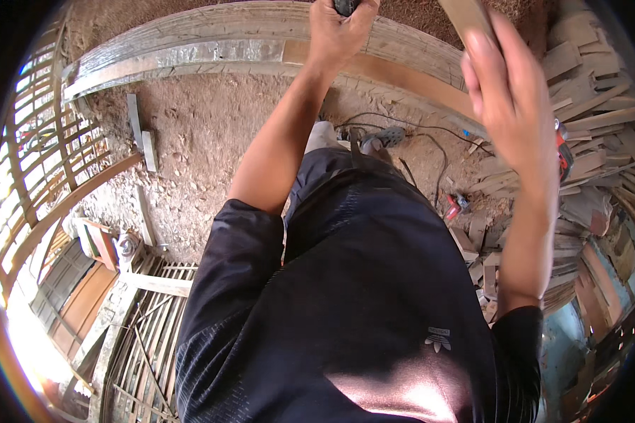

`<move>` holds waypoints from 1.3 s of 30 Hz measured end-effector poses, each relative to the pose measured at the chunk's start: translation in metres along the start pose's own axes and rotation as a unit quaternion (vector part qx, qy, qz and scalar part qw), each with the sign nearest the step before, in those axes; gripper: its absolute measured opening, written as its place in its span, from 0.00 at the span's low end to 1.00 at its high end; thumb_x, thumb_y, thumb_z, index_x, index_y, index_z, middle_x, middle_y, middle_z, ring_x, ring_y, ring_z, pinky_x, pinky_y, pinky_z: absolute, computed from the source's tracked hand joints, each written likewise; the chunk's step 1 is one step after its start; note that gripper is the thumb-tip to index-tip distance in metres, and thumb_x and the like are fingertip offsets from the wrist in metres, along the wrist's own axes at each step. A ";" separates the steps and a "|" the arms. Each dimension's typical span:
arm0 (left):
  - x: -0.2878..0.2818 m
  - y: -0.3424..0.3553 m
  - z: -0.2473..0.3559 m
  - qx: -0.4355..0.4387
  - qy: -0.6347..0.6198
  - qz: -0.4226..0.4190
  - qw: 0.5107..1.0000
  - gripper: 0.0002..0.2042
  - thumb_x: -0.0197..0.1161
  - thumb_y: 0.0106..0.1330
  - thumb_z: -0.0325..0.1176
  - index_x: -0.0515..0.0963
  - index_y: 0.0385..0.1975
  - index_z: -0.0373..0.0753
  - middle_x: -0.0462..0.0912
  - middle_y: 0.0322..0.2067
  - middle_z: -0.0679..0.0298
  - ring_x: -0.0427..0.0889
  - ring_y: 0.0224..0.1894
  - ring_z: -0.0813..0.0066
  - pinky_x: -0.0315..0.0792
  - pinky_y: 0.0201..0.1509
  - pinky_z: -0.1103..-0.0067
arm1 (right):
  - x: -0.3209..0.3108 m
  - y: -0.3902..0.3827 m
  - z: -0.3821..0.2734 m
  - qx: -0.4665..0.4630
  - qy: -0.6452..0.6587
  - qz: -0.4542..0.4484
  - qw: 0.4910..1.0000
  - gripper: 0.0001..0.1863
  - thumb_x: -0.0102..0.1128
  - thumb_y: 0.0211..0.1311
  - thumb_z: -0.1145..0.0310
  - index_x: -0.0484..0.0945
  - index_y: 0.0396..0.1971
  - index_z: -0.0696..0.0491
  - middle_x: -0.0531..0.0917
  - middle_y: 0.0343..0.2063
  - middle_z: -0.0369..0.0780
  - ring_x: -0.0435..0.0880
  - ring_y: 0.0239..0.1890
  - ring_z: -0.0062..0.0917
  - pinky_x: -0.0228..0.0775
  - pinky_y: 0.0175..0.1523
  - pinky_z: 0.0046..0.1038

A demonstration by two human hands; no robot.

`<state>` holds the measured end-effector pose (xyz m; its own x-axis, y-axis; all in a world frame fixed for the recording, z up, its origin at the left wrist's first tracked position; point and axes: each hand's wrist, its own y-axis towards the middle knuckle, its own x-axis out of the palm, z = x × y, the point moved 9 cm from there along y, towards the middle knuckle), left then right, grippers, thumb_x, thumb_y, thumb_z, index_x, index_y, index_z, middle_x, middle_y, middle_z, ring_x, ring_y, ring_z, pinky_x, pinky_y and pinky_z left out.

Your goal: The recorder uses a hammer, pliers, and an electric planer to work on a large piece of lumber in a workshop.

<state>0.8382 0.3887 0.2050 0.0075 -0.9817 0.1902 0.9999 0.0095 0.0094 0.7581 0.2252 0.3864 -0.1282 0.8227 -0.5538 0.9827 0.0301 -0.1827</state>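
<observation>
right hand [511, 92] grips wood strip [466, 17]; left hand [339, 32] clenches dark tool [346, 5] above bench [261, 49].

My left hand [339, 32] around a dark tool [346, 5] cut off by the top edge, my right hand [508, 99] blurred, its wood strip [467, 17] cut off too, my feet hidden

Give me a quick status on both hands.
Left hand gripping a dark tool handle. Right hand holding a wooden strip. Power cord on the dirt below.
</observation>
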 end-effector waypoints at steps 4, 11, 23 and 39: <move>0.004 0.003 0.014 0.075 0.052 0.025 0.996 0.10 0.65 0.68 0.31 0.70 0.27 0.41 0.68 0.21 0.77 0.63 0.24 0.87 0.61 0.26 0.81 | 0.002 0.043 -0.039 -0.114 -0.220 -0.043 0.968 0.22 0.45 0.81 0.52 0.74 0.52 0.58 0.72 0.21 0.34 0.69 0.19 0.21 0.69 0.29 0.27; -0.007 0.005 0.003 -0.006 0.049 0.015 0.999 0.11 0.64 0.68 0.33 0.70 0.27 0.40 0.67 0.21 0.75 0.63 0.25 0.86 0.61 0.27 0.79 | 0.023 0.044 -0.027 -0.060 -0.305 -0.130 0.942 0.15 0.42 0.82 0.57 0.71 0.38 0.52 0.71 0.20 0.33 0.68 0.19 0.19 0.66 0.22 0.25; 0.003 0.006 0.012 0.074 0.092 0.024 0.993 0.12 0.66 0.67 0.35 0.72 0.30 0.36 0.68 0.22 0.71 0.64 0.26 0.82 0.63 0.29 0.75 | 0.001 0.036 -0.072 -0.057 -0.207 0.029 0.976 0.11 0.46 0.81 0.63 0.71 0.38 0.52 0.72 0.23 0.34 0.70 0.21 0.19 0.70 0.25 0.23; -0.005 0.020 -0.009 0.050 0.153 0.029 0.987 0.12 0.66 0.65 0.35 0.72 0.28 0.36 0.70 0.20 0.69 0.66 0.25 0.80 0.66 0.28 0.74 | -0.009 0.033 -0.002 0.097 -0.028 0.040 0.994 0.15 0.46 0.80 0.60 0.74 0.45 0.58 0.76 0.23 0.39 0.74 0.21 0.23 0.67 0.23 0.25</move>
<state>0.8578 0.3917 0.1950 0.0822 -0.9904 -0.1115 0.9918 0.0702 0.1071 0.7921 0.2196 0.3867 -0.0626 0.7847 -0.6167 0.9463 -0.1497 -0.2866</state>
